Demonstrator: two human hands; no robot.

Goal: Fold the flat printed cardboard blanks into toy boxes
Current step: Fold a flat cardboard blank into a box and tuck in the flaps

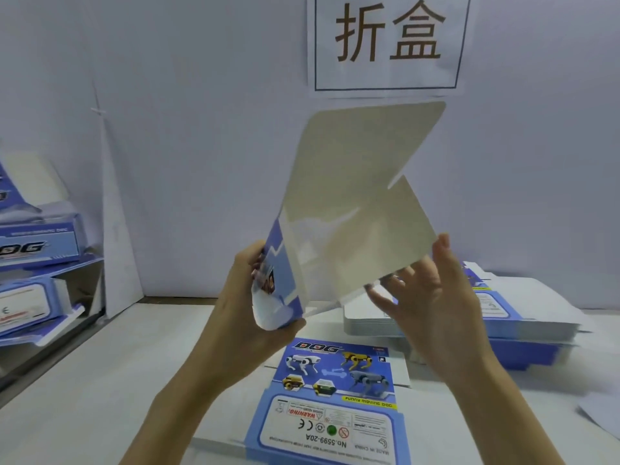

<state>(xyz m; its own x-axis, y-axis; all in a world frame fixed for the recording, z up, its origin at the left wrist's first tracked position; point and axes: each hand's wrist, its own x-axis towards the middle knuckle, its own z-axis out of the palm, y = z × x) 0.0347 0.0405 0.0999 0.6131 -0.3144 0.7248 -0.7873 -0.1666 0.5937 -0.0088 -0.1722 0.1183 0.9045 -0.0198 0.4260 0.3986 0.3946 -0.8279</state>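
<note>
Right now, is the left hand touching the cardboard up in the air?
Touching. The head view shows the left hand gripping the raised cardboard blank by its blue side, thumb under its bottom edge.

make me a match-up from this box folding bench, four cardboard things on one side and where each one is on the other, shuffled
Things
1. half-folded blue-and-white cardboard blank
2. flat blue printed dog blank
3. stack of flat blanks
4. folded blue boxes

Places
a. piled at the far left
b. up in the air, gripped by the left hand and touched by the right hand
c. lying face up on the table, nearest the person
d. on the table at the right, behind the right hand

Pairs: 1-b, 2-c, 3-d, 4-a
</note>
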